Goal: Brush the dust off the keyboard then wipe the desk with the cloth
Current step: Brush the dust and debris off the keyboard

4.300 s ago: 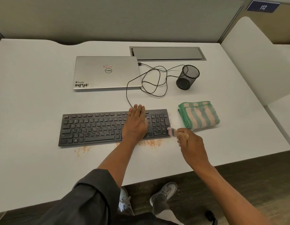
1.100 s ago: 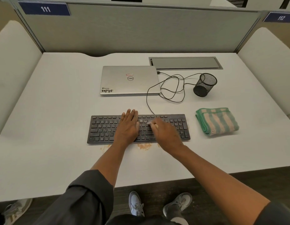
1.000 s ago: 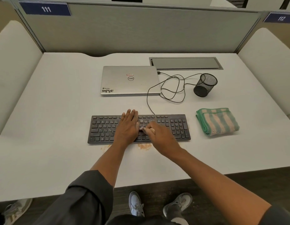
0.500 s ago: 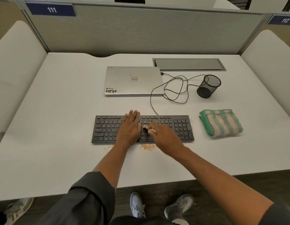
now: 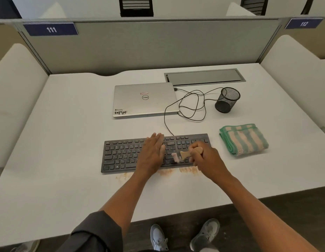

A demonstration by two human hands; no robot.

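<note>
Keyboard point(image 5: 121, 155) | L hand point(image 5: 152, 153) flat on it | R hand point(image 5: 203, 157) grips brush point(image 5: 183, 155)

I see my left hand point(image 5: 152, 155) lying flat on the middle of the keyboard point(image 5: 121, 155), fingers straight. My right hand point(image 5: 205, 159) grips a small brush point(image 5: 183, 155), its bristles down on the keys just right of the left hand. Orange dust point(image 5: 165, 172) lies on the desk point(image 5: 67, 142) along the keyboard's near edge. The folded cloth point(image 5: 243, 139) sits right of the keyboard, apart from it. Behind are a closed laptop point(image 5: 144, 100), a cable point(image 5: 192, 106) and a mesh cup point(image 5: 227, 100).
</note>
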